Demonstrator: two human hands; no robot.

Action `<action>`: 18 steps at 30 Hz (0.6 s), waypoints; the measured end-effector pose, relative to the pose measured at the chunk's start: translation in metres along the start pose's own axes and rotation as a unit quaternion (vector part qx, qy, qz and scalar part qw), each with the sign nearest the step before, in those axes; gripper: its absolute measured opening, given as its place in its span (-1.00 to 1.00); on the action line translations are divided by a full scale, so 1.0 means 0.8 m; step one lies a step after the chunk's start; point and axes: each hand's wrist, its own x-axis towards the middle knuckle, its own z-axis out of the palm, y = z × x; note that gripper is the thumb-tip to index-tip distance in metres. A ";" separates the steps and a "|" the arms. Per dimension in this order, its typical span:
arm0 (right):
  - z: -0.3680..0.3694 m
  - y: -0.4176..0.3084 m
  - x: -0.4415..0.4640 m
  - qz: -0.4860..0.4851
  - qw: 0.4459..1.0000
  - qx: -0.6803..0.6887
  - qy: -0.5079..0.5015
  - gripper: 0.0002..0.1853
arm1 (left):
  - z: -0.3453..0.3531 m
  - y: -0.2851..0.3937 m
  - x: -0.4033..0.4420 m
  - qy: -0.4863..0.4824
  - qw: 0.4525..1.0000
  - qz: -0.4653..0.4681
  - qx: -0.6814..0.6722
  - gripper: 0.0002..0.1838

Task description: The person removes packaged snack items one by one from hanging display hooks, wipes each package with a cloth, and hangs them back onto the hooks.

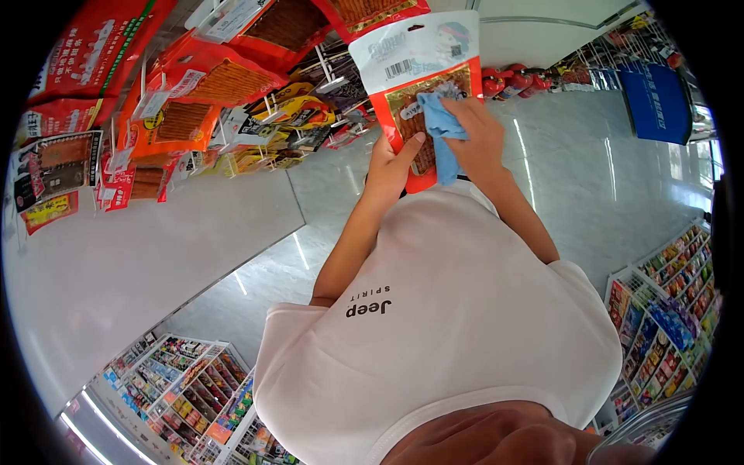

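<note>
A snack packet with a white top, red border and a clear window showing brown food is held up in front of my chest. My left hand grips its lower left edge, thumb lying across the front. In my right hand is a light blue cloth, pressed against the packet's front on the right side. The cloth hangs down over the lower right of the window and hides part of it. Some fingers of my right hand are hidden behind the folds.
Red snack packets hang on hooks at the upper left, close to the held packet. A blue box-like panel stands at the right. Stocked shelves are at the lower left, with more shelves at the lower right. The floor is grey and shiny.
</note>
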 end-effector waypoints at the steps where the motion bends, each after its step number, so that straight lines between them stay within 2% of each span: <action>1: 0.002 -0.006 0.006 -0.021 1.000 -0.007 -0.004 -0.46 | -0.002 -0.002 -0.001 -0.005 1.000 -0.002 0.009 -0.64; 4: -0.006 -0.002 0.034 -0.064 0.997 -0.038 0.019 -0.48 | -0.004 0.000 -0.004 -0.029 0.998 0.006 0.049 -0.65; 8: -0.015 0.014 0.072 0.012 0.996 -0.006 0.092 -0.45 | -0.002 -0.001 -0.004 -0.039 0.989 0.023 0.138 -0.61; 10: -0.013 -0.015 0.072 -0.016 0.999 -0.009 0.046 -0.43 | 0.002 -0.001 -0.004 -0.047 0.986 0.040 0.157 -0.62; 12: -0.004 -0.037 0.067 -0.072 0.997 0.007 -0.016 -0.43 | -0.008 -0.007 -0.006 -0.071 0.988 -0.022 0.136 -0.63; 13: 0.005 -0.037 0.064 -0.106 0.994 0.021 -0.010 -0.42 | -0.011 -0.009 -0.006 -0.084 0.987 -0.053 0.125 -0.64; 16: 0.002 -0.030 0.080 -0.063 0.997 -0.023 0.040 -0.43 | -0.008 -0.001 -0.007 -0.059 0.980 -0.061 0.182 -0.68; 18: -0.002 -0.021 0.089 -0.009 0.997 -0.007 0.076 -0.44 | -0.001 0.001 -0.009 -0.055 0.981 0.022 0.183 -0.68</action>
